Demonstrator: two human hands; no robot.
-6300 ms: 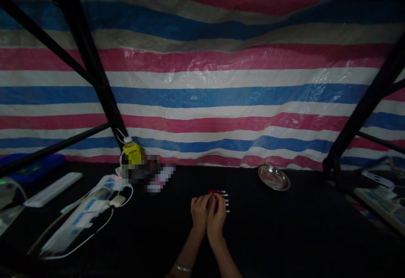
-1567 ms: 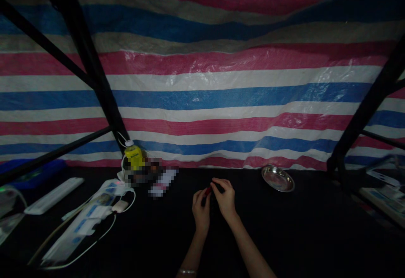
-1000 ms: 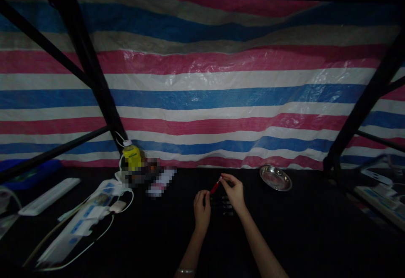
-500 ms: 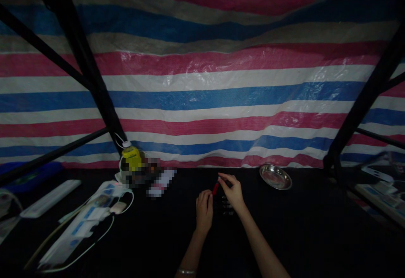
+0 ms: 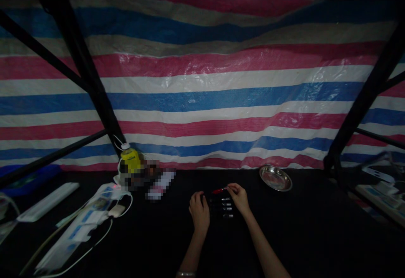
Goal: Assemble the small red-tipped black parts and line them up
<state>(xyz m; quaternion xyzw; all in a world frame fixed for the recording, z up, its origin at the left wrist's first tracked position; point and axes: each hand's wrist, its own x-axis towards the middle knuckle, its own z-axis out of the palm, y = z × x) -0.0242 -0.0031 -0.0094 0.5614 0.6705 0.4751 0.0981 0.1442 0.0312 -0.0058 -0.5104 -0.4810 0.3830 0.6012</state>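
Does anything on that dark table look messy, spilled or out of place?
Nothing looks spilled or broken. The right hand pinches a red pen at the top of a tidy row of pens. Only the white cables at left lie tangled.

You have open black tabletop [image 5: 300, 227] right of the hands up to the round steel dish [image 5: 275, 178], while the white power strip with cables [image 5: 85, 221] and yellow-capped bottle [image 5: 130, 160] crowd the left.
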